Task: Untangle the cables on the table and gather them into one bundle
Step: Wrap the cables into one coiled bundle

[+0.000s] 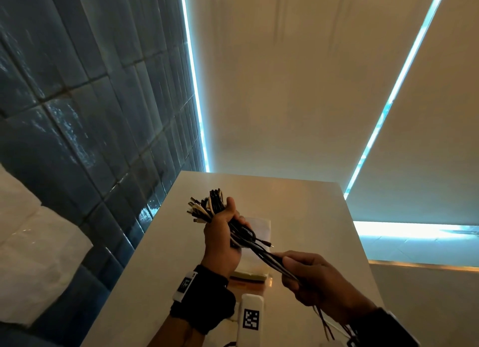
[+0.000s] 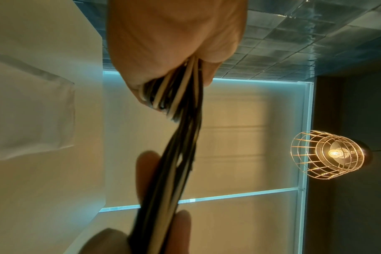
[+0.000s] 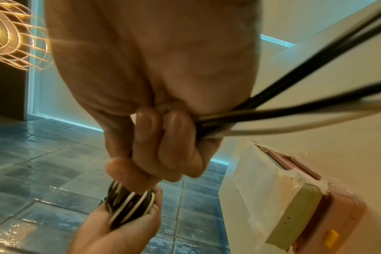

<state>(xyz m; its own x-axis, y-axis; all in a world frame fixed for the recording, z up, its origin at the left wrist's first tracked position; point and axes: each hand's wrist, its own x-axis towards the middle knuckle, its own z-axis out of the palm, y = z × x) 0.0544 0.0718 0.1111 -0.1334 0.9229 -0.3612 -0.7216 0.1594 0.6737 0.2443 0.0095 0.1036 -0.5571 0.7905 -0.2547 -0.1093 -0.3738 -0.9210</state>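
A bundle of black and white cables point(image 1: 207, 209) is held up above the white table point(image 1: 311, 217). My left hand point(image 1: 220, 237) grips the bundle near its plug ends, which fan out upward. My right hand point(image 1: 311, 279) grips the same cables point(image 1: 269, 258) lower down, fingers curled round them; loose tails hang below its wrist. In the left wrist view the cables point(image 2: 180, 130) run from my left hand point(image 2: 170, 51) down to the right hand's fingers point(image 2: 148, 171). In the right wrist view my right hand point(image 3: 163, 137) clasps the strands point(image 3: 294, 110), with my left hand point(image 3: 111, 228) holding the cable bundle point(image 3: 128, 204) beyond.
A plastic-wrapped box point(image 1: 252, 274) lies on the table under my hands, also in the right wrist view as the box point(image 3: 294, 197). A white tagged device point(image 1: 250, 318) sits at the near edge. Blue tiled wall point(image 1: 77, 113) stands left. A wire-cage lamp point(image 2: 328, 154) hangs nearby.
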